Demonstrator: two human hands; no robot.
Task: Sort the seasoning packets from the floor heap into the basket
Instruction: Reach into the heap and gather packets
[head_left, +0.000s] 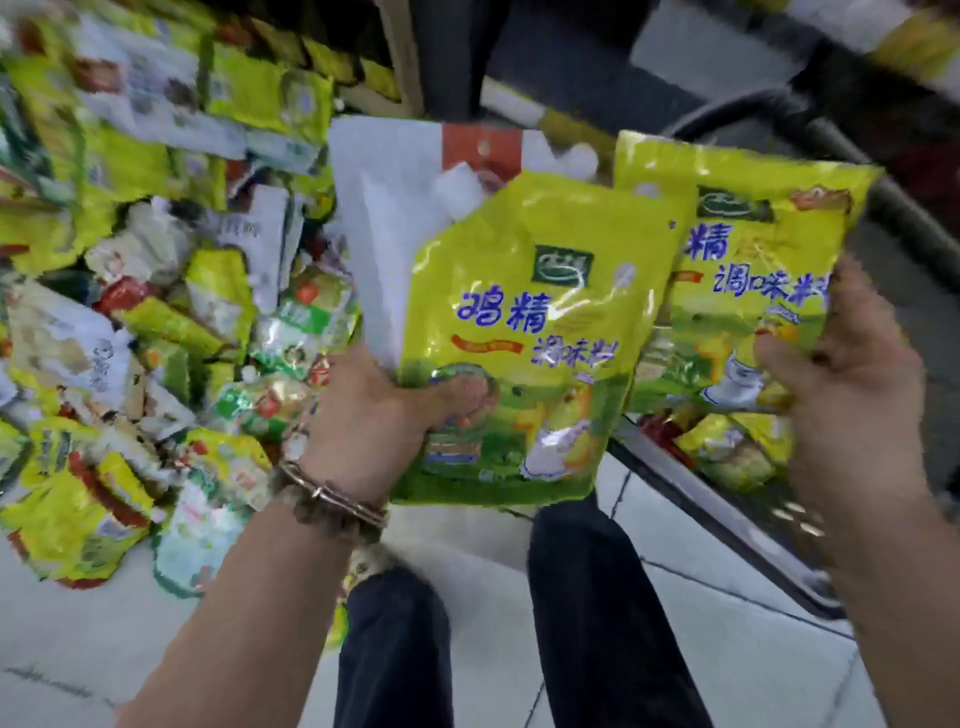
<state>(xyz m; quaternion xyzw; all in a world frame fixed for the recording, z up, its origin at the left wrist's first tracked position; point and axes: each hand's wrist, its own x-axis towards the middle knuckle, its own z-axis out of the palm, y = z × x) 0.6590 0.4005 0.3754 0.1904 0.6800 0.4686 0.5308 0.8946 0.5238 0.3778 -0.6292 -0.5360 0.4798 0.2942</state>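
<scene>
My left hand (374, 410) sits just left of the middle of the view and grips a yellow-green seasoning packet (509, 338) by its lower left corner; the thumb presses across the printed front and the other fingers are hidden behind it; in the same grip, behind that packet, I hold a few white packets (374, 218) that fan up toward eleven o'clock, one with a red top; I cannot tell how many there are. My right hand (852, 374), at three o'clock, pinches a second yellow-green packet (753, 260) at its lower right; the thumb lies on the front and the fingers curl at its right edge; its left side is tucked behind the first packet, so the two overlap. The floor heap (130, 291) of mixed yellow, green and white packets fills the view from eight round to eleven o'clock, much of it blurred. The basket (701, 501) stands at four o'clock, below my right hand, its grey rim running slantwise; several packets lie inside it. Bracelets (332, 501) ring my left wrist; my dark trouser legs (395, 649) show at six o'clock over the pale tiled floor (727, 634).
</scene>
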